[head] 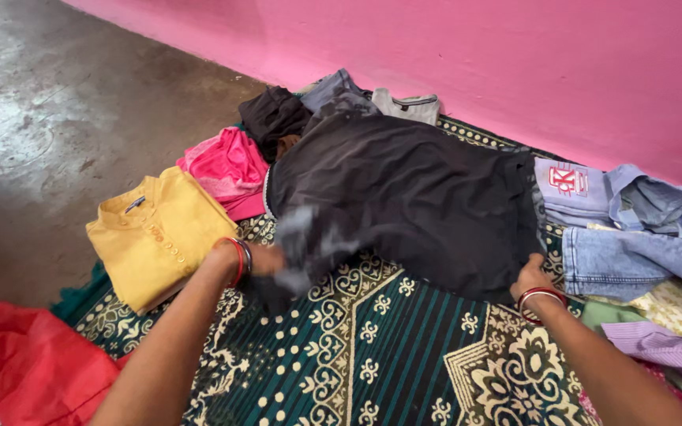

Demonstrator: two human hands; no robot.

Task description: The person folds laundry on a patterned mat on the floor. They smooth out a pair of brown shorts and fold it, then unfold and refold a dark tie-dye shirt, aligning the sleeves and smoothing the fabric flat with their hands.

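Note:
A large black shirt (412,189) lies spread on a dark green patterned mat (372,347). My left hand (266,259) grips its lower left corner, where the cloth is bunched and blurred. My right hand (532,278) holds the shirt's lower right edge against the mat. Both wrists wear red bangles.
A folded yellow shirt (155,233) and a pink garment (230,167) lie left of the black shirt. Dark and grey clothes (333,99) sit behind it by the pink wall. Jeans (633,256) and several other clothes pile at the right. A red cloth (25,363) lies bottom left.

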